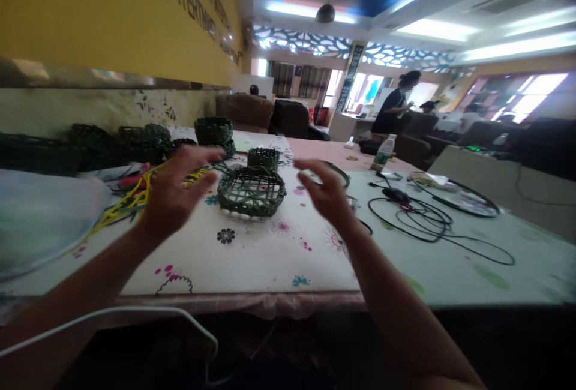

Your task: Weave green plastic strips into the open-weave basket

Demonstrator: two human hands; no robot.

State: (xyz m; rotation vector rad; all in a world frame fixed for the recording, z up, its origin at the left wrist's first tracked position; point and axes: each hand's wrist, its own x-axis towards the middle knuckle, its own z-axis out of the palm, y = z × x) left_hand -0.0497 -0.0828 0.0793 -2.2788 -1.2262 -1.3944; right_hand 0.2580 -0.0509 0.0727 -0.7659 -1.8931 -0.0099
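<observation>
A low, wide green woven basket [251,192] stands on the flower-printed counter [243,264], between the left hand [177,189] and the right hand [326,189], and neither hand is touching it. Its flat strips cross each other and leave open square gaps. Just behind it stands a smaller basket [263,159] of the same dark green strips.

Leftmost woven basket [36,155] cut off

- basket [251,193]: dark green woven strips, open lattice
- tablecloth [261,264]: white, scattered pink, navy and teal flowers
- cord [128,205]: bright yellow
- wall [103,18]: yellow, dark lettering
</observation>
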